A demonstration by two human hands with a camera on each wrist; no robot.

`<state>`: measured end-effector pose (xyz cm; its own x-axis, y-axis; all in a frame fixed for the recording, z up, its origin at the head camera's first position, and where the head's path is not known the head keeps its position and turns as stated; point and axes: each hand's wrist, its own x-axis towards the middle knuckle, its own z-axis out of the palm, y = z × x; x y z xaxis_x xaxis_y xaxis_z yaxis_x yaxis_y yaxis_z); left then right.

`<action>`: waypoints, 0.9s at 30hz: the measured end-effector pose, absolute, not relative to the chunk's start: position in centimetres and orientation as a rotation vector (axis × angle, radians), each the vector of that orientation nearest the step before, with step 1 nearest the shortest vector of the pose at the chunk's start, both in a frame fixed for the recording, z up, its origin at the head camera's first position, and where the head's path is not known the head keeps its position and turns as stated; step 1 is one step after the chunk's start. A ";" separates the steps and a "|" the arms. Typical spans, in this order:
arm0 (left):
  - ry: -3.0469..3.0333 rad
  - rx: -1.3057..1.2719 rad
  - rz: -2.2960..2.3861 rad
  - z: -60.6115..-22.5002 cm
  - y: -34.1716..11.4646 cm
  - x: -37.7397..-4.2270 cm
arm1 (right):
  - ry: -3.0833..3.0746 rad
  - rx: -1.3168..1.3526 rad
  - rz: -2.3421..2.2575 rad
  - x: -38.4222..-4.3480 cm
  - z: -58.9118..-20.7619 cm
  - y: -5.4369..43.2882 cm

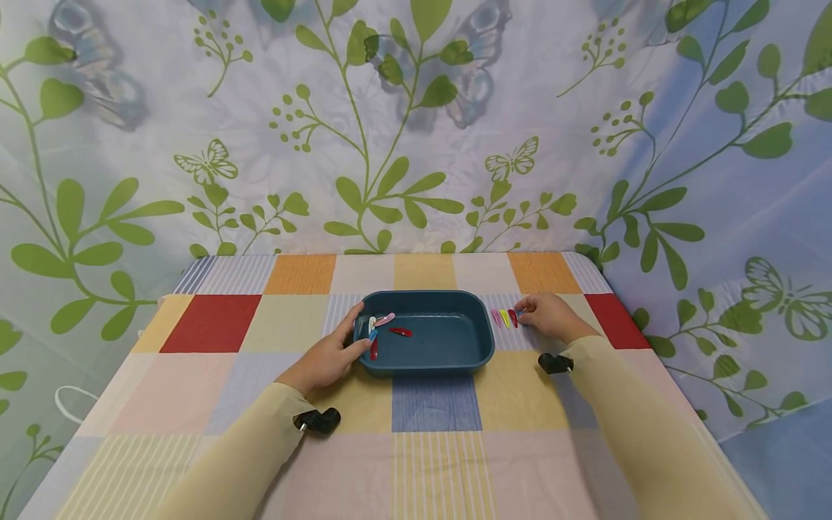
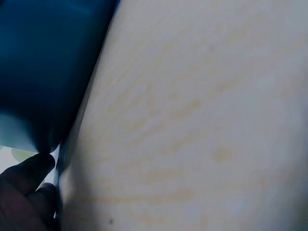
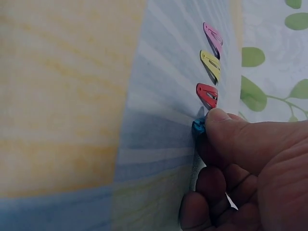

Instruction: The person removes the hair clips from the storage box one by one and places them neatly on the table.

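Observation:
A dark blue plastic tray sits on the table, holding several snap hair clips near its left end, among them a pink clip and a red clip. My left hand grips the tray's left end by the rim. To the right of the tray, my right hand pinches a blue hair clip between thumb and finger, close to the cloth. Beside it lie a red clip, a yellow clip and a pink clip in a row.
A patchwork-patterned cloth covers the table. Behind the table hangs a curtain with green leaves and butterflies. A white cable loop shows at the table's left edge.

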<state>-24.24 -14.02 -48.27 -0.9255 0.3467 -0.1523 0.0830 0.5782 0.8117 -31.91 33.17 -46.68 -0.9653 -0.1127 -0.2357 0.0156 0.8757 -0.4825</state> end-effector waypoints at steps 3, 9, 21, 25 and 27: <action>2.518 0.332 1.255 -48.3 -14.0 -24.3 | 2.789 -0.072 -0.716 -31.9 -46.7 33.2; 2.496 0.319 1.273 -48.4 -13.9 -24.4 | 2.789 -0.035 -0.715 -31.8 -46.8 33.5; 2.472 0.310 1.299 -48.4 -14.0 -24.4 | 2.763 -0.055 -0.755 -31.8 -47.0 34.2; 2.456 0.302 1.309 -48.4 -13.9 -24.3 | 2.757 -0.042 -0.758 -31.6 -46.8 34.1; 2.457 0.306 1.310 -48.4 -14.0 -24.3 | 2.747 -0.031 -0.766 -31.6 -46.7 34.0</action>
<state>-24.35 -13.95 -48.36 -0.9194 0.3424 -0.1937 0.0299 0.5518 0.8334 -31.61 34.03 -46.74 -0.9582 -0.0970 -0.2692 0.0563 0.8584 -0.5098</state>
